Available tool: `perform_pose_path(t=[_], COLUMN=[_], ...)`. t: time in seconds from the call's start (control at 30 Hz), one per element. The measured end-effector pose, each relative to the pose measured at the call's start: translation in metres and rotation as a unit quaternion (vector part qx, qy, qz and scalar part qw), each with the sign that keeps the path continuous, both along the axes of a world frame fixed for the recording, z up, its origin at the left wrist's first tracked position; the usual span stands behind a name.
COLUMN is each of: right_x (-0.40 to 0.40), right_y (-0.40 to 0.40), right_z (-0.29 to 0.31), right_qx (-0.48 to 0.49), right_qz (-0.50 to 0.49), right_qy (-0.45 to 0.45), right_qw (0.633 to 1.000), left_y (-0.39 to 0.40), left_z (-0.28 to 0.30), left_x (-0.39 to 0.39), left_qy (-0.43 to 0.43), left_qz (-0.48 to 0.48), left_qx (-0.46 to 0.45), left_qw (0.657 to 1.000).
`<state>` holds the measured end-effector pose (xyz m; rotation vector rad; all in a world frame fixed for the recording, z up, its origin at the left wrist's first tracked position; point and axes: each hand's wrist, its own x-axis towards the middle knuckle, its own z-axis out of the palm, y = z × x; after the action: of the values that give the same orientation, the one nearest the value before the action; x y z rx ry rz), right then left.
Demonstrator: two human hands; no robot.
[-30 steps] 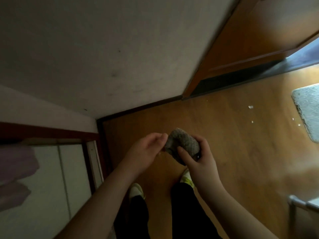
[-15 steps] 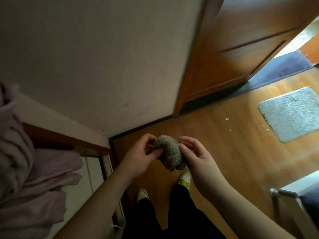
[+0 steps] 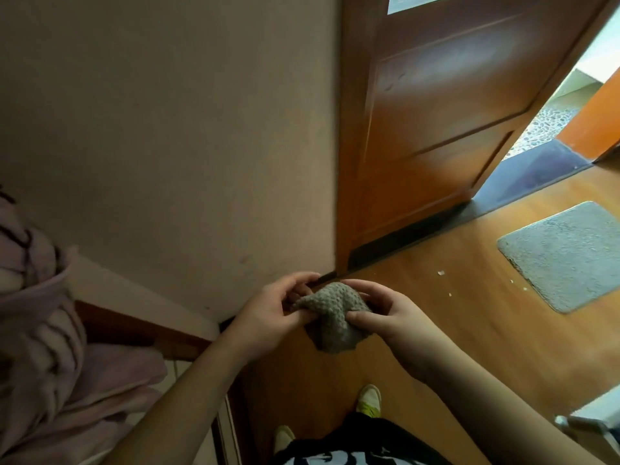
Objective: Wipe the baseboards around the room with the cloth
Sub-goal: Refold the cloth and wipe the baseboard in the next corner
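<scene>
A grey-brown knobbly cloth [image 3: 332,317] is bunched between both hands, above the wooden floor. My left hand [image 3: 271,313] pinches its left corner with thumb and fingers. My right hand [image 3: 385,313] grips its right side, thumb pressed on the front. A dark baseboard [image 3: 323,280] runs along the foot of the beige wall, mostly hidden behind my hands, and meets the door frame just beyond them.
An orange-brown wooden door [image 3: 436,129] stands open ahead on the right, with a dark threshold [image 3: 523,182]. A grey mat [image 3: 567,253] lies on the floor at right, small white crumbs [image 3: 441,272] near it. Pink fabric [image 3: 43,330] hangs at left. My shoes [image 3: 369,401] are below.
The view has tilted up and swung right, so more of the door and mat show. Both hands have spread the cloth slightly, pulling a corner out to the left.
</scene>
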<state>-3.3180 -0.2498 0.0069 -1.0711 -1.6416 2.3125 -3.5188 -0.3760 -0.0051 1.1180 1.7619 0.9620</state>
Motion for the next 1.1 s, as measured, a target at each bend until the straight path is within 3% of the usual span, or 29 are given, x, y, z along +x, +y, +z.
perform_pose_path(t=[0.17,0.4,0.47,0.5,0.57,0.67,0.77,0.87,0.97,1.1], right_x=[0.010,0.018,0.016,0.015,0.011,0.004,-0.008,-0.024,-0.031,-0.032], right_y=[0.021,0.043,0.046,0.048,0.050,0.049,0.044,0.040,0.041,0.039], right_z=[0.003,0.010,0.010,0.009,0.005,-0.002,-0.008,-0.007,-0.007,-0.001], right_qx=[0.021,0.002,0.025,0.037,0.052,0.065,0.096,0.141,0.070,-0.031], right_qz=[-0.024,-0.082,-0.103,-0.106,-0.091,-0.045,-0.039,-0.121,-0.192,-0.280], right_qy=[0.020,0.055,0.049,0.045,0.036,0.065,0.067,0.011,0.005,0.019], right_qw=[0.999,0.995,0.993,0.993,0.994,0.995,0.992,0.982,0.979,0.959], left_y=[0.024,0.049,0.055,0.059,0.069,0.088,0.107,0.123,0.136,0.149], left_z=[0.015,0.022,0.020,0.020,0.021,0.018,0.014,0.009,0.002,-0.016], left_x=[0.013,0.019,0.020,0.021,0.020,0.012,0.000,-0.013,-0.029,-0.033], left_qy=[0.039,0.078,0.017,-0.064,-0.235,-0.354,-0.393,-0.428,-0.472,-0.342], left_qz=[-0.011,0.079,0.097,0.109,0.137,0.171,0.179,0.154,0.117,0.019], left_qx=[0.008,0.051,0.042,0.035,0.029,0.044,0.029,0.007,0.003,0.000], left_qw=[0.999,0.993,0.994,0.991,0.962,0.919,0.902,0.891,0.874,0.940])
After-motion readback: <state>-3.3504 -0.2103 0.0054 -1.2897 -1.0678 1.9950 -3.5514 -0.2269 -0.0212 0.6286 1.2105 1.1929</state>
